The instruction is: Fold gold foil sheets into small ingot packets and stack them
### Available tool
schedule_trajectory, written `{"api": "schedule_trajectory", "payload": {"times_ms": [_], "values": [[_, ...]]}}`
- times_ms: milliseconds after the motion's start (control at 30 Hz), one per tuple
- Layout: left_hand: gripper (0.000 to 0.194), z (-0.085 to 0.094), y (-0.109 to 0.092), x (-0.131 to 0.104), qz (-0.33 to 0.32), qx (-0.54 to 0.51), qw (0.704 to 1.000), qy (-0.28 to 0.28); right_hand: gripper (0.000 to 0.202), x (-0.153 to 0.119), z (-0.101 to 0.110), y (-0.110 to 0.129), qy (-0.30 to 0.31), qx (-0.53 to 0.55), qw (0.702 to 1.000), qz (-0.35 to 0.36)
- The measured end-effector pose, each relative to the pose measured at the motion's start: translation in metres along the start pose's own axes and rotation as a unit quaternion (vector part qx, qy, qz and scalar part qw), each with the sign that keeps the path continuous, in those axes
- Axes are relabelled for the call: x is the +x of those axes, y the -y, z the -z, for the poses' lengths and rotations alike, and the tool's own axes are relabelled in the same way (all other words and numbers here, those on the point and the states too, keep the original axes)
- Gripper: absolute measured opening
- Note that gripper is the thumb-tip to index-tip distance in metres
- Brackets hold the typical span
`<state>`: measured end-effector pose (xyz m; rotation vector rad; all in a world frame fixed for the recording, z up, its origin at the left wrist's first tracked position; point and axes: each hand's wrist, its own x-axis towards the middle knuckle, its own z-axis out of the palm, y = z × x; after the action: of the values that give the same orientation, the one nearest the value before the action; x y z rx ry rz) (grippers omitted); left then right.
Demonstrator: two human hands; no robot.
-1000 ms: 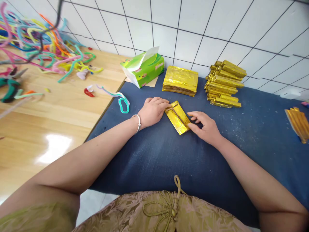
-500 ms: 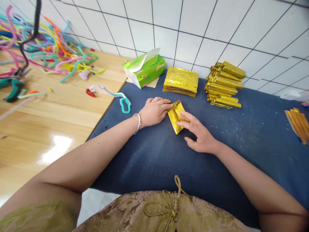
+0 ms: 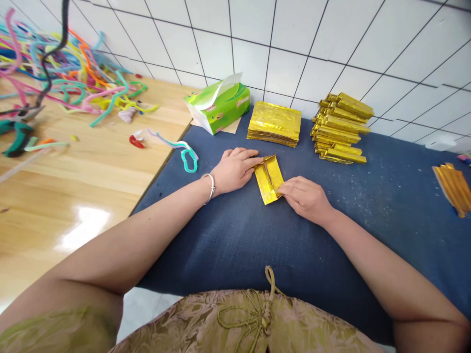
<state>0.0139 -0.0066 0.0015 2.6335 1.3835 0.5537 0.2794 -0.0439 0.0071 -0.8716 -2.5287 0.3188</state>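
Observation:
A gold foil paper [image 3: 268, 179] with folded-in edges and a crease down its middle lies at a slant on the dark blue cloth. My left hand [image 3: 235, 169] rests flat to its left, fingers stretched out, with a fingertip on the paper's upper left corner. At the lower right corner my right hand [image 3: 305, 198] pinches the paper's edge between thumb and fingers. Behind it is a neat stack of flat gold foil papers [image 3: 275, 122]. To the right of that stack, folded gold foil strips [image 3: 342, 128] are piled up.
A green tissue pack [image 3: 226, 109] stands against the tiled wall. Tangled pipe cleaners [image 3: 91, 88] and green-handled pliers [image 3: 18, 137] lie on the wooden table at left. One looped pipe cleaner [image 3: 189, 159] is on the cloth. More folded gold pieces [image 3: 452, 189] lie far right.
My right hand has gone from hovering with spread fingers over the paper to pinching its lower right corner. The left hand has stayed in place.

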Motion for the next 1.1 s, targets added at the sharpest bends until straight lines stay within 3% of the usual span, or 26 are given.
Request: {"api": "schedule_trajectory", "payload": {"times_ms": [133,267,367,567,700,867,967,1100], "values": [[0.04,0.006,-0.009,-0.004,-0.057,-0.033,0.998,-0.019,0.025,-0.001,-0.001,0.003,-0.022,-0.025,0.999,-0.001],[0.05,0.009,-0.024,-0.009,-0.173,-0.058,0.983,0.031,0.025,-0.001,-0.002,0.0,-0.042,-0.037,0.998,0.002],[0.059,0.009,-0.034,-0.011,-0.215,-0.049,0.974,0.047,0.023,-0.001,-0.003,-0.002,-0.061,-0.038,0.997,0.008],[0.025,0.006,-0.032,-0.013,-0.18,0.028,0.983,-0.005,0.024,-0.001,-0.004,-0.002,-0.065,-0.027,0.997,0.025],[0.024,0.007,-0.031,-0.013,-0.171,0.028,0.985,0.01,0.023,0.001,-0.005,-0.001,-0.033,-0.027,0.998,0.036],[0.024,0.014,-0.05,-0.021,-0.13,0.047,0.99,0.032,0.019,0.005,-0.004,-0.001,0.0,-0.015,1.0,0.014],[0.025,0.015,-0.06,-0.025,-0.118,0.068,0.99,0.031,0.017,0.006,-0.004,-0.001,0.001,0.009,1.0,0.0],[0.027,0.008,-0.057,-0.022,-0.055,0.019,0.998,0.016,0.017,0.009,-0.004,0.002,-0.012,0.028,0.999,-0.043]]}}
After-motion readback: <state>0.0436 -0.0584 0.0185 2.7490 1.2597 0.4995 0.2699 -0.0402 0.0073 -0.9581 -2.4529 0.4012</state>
